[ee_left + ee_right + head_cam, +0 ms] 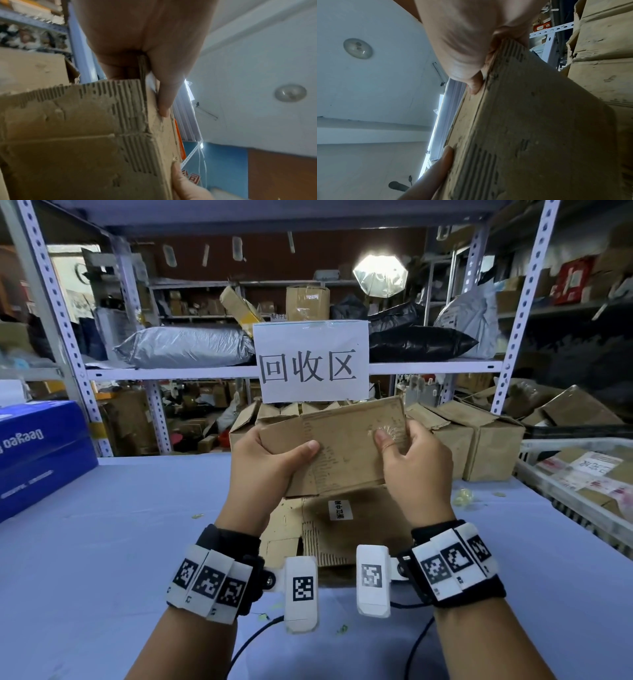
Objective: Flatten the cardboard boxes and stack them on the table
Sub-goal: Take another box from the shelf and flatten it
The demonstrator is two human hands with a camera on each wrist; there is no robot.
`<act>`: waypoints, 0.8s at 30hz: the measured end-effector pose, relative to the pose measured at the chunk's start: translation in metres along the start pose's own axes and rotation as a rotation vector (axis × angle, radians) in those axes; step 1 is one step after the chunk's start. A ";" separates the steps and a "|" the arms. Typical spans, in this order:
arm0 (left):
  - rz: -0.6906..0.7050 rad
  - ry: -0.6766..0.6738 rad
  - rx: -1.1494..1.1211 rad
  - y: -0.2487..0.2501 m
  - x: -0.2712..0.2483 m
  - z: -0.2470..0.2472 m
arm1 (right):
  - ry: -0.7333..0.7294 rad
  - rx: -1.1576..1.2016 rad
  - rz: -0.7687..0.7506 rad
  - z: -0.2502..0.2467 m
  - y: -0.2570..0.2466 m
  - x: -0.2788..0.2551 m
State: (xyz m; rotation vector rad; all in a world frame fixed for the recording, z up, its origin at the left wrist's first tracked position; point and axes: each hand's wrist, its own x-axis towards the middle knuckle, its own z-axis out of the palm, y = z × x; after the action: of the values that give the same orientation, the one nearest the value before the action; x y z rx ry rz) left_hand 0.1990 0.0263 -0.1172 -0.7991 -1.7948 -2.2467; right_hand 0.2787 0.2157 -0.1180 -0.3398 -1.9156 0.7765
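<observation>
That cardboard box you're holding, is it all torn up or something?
Yes. The brown cardboard box held by the left hand and right hand has its outer paper peeled off in patches, baring the ribbed layer. Small pale scraps also lie scattered on the blue table.

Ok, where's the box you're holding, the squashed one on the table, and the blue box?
held box (342, 440), head view, middle of its front face
flattened box (356, 529), head view, its top panel
blue box (41, 453), head view, its side
</observation>
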 end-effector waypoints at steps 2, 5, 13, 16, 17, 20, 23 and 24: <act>0.028 0.020 0.063 0.000 0.000 0.000 | -0.021 0.000 -0.006 -0.001 0.003 0.001; 0.048 0.037 0.106 0.002 -0.001 0.000 | -0.062 0.006 -0.022 -0.003 0.007 0.003; 0.063 0.069 0.161 0.004 0.003 -0.004 | -0.147 0.139 -0.026 -0.006 0.005 0.000; 0.076 0.067 0.182 0.004 0.003 -0.004 | -0.148 0.050 -0.011 -0.004 0.004 -0.001; 0.080 0.065 0.190 0.004 0.003 -0.004 | -0.142 0.051 -0.006 -0.003 0.005 -0.001; 0.082 0.065 0.202 0.003 0.004 -0.007 | -0.148 0.066 -0.019 -0.002 0.006 0.000; 0.073 0.068 0.197 0.002 0.004 -0.010 | -0.151 0.070 -0.049 -0.003 0.007 0.001; 0.074 0.069 0.194 0.002 0.004 -0.010 | -0.155 0.060 -0.059 -0.004 0.009 0.002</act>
State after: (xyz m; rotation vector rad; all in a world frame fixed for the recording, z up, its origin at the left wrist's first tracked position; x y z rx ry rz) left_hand 0.1933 0.0170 -0.1145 -0.7291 -1.8833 -1.9919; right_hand 0.2798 0.2253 -0.1212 -0.1898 -2.0329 0.8392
